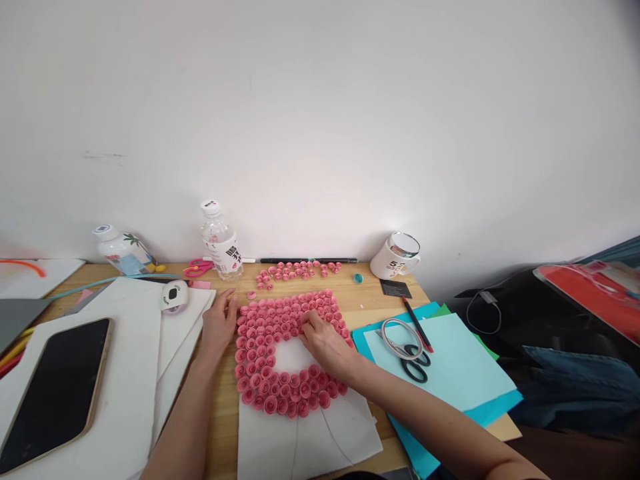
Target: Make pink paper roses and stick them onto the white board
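Rows of pink paper roses [285, 390] cover the upper part of a white board [267, 443] on the wooden table, surrounding a bare white patch [293, 355]. My right hand [323, 340] reaches over the roses from the right. Its thumb and fingers are pinched on a pink paper rose at the patch's upper edge, mostly covered by the fingertips. Beside the board's left edge, my left hand [220, 323] rests on the table, fingers loosely bent and slightly apart, holding nothing. Several loose pink roses [295, 270] lie behind the board.
A clear bottle [221, 250], a white mug [395, 257] and pens [310, 260] stand or lie along the wall. Black-handled scissors [415, 363] and a tape roll [400, 333] lie on coloured paper [460, 360] at right. A phone [55, 393] is at left.
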### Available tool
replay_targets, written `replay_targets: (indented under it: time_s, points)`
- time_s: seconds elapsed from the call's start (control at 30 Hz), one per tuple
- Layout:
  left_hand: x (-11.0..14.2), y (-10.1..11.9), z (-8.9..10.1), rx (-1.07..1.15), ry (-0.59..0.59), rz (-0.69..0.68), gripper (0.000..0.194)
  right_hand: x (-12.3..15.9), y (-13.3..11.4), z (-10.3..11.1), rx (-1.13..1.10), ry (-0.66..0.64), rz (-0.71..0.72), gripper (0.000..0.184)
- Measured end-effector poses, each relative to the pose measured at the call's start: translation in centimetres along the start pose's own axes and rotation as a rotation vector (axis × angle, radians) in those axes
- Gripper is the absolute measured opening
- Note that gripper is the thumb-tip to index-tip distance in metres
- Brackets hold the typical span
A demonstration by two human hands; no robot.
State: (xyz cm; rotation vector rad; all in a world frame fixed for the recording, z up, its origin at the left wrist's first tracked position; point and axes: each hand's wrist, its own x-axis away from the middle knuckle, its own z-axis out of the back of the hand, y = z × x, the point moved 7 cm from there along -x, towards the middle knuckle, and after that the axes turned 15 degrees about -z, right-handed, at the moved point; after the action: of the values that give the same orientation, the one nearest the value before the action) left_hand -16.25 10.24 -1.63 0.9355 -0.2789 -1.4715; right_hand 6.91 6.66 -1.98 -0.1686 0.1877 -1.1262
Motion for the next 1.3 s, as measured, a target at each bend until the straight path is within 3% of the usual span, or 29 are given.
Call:
replay_targets:
  time_s: [0.3,0.47,0.8,1.0,1.3]
  points:
    - [-0.1,0.1,0.1,-0.027,0.016,-0.01,0.045,-0.3,-0.8,1.1,0.048,-0.082,0.016,0.023]
    - [-0.2,0.4,0.2,-0.055,0.012,-0.005,0.046,-0.5,-0.4,1.5,-0.048,-0.011,-0.01,0.016]
    - [-0.1,0.2,0.2,-0.042,0.001,0.001,0.049,1.2,-0.4,4.8,-0.137,0.158,0.177,0.025]
    - [-0.1,0.2,0.2,-0.036,0.011,-0.002,0.047,2.6,-0.3,3.9,0.037,0.017,0.307,0.041]
    - [-0.2,0.2,0.1,-0.051,0.008,-0.003,0.047,2.2,0.5,2.9,-0.014,-0.096,0.309,0.044]
